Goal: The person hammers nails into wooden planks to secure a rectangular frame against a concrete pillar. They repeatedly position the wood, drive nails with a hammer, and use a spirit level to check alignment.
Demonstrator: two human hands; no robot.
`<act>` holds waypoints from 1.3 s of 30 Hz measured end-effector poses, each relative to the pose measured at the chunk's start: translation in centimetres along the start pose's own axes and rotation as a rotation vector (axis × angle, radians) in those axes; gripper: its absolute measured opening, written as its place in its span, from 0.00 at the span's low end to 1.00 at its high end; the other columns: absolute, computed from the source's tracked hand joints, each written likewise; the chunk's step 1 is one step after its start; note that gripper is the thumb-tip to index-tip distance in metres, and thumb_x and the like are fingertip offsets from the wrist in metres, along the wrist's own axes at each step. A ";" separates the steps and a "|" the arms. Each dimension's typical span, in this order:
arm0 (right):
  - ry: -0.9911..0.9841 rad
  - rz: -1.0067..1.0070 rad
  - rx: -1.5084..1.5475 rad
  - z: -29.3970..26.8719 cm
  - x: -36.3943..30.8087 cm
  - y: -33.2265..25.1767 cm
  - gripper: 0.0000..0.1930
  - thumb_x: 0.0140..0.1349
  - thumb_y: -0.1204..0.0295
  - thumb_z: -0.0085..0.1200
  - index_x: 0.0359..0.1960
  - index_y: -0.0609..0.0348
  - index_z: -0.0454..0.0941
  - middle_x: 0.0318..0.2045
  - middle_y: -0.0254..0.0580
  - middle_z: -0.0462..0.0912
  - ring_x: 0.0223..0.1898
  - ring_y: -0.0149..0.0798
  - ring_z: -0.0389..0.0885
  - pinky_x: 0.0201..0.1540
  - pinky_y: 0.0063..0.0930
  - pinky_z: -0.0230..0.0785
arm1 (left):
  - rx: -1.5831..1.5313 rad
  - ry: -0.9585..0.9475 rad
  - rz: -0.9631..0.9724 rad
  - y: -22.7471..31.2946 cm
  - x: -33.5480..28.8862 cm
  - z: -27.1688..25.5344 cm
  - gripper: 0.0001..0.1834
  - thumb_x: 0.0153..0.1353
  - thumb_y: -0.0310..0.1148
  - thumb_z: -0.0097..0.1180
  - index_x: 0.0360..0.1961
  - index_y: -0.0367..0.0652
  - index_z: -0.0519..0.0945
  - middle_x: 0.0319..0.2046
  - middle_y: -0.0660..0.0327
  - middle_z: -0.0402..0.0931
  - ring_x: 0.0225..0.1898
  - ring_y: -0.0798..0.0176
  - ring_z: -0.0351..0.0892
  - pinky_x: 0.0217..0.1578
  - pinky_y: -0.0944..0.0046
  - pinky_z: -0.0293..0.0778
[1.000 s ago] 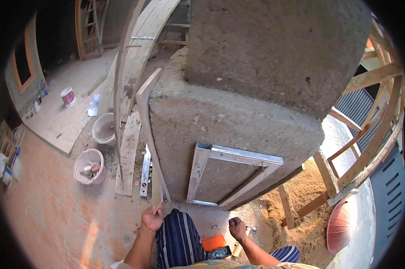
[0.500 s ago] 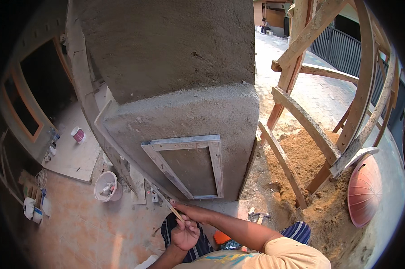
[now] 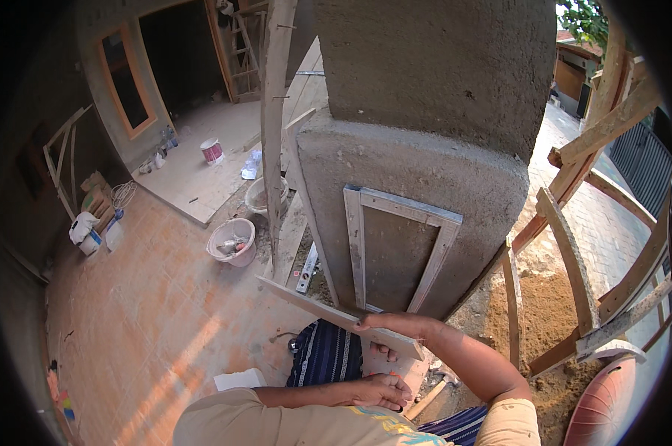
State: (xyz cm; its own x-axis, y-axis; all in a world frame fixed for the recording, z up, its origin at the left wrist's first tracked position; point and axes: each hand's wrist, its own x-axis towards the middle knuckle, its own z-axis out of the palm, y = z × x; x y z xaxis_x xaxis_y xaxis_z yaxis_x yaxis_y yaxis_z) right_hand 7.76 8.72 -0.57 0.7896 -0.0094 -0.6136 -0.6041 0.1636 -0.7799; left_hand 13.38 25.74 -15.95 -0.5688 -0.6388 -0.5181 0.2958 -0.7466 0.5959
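A long flat board [image 3: 336, 316] is held at the foot of a plastered pillar [image 3: 425, 171].

The board's right end is gripped by the right hand [image 3: 384, 327], fingers [image 3: 384, 348] curled under it; the left hand [image 3: 380, 390] is kept below, fingers loosely together, clear of the board.

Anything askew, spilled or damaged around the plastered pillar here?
Nothing looks damaged. The right hand holds a long flat straightedge slanted below the metal frame on the pillar; the left hand rests by the lap. Loose sand lies piled beside the pillar.
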 end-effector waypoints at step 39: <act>1.065 -1.535 -0.034 -10.3 -21.8 -8.0 0.52 0.48 0.61 0.74 0.75 0.67 0.62 0.71 0.54 0.66 0.70 0.55 0.65 0.66 0.46 0.66 | 1.414 0.344 0.384 4.0 -2.5 -2.8 0.25 0.66 0.44 0.64 0.58 0.39 0.81 0.53 0.48 0.83 0.54 0.48 0.84 0.56 0.55 0.78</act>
State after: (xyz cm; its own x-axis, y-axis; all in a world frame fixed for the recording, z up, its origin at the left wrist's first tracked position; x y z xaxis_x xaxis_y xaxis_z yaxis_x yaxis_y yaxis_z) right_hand -5.73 -2.51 17.84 0.1942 -0.6464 0.7379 0.4660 -0.6011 -0.6493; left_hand 18.13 23.84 -14.01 -0.3689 -0.9092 -0.1929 -0.6965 0.1329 0.7052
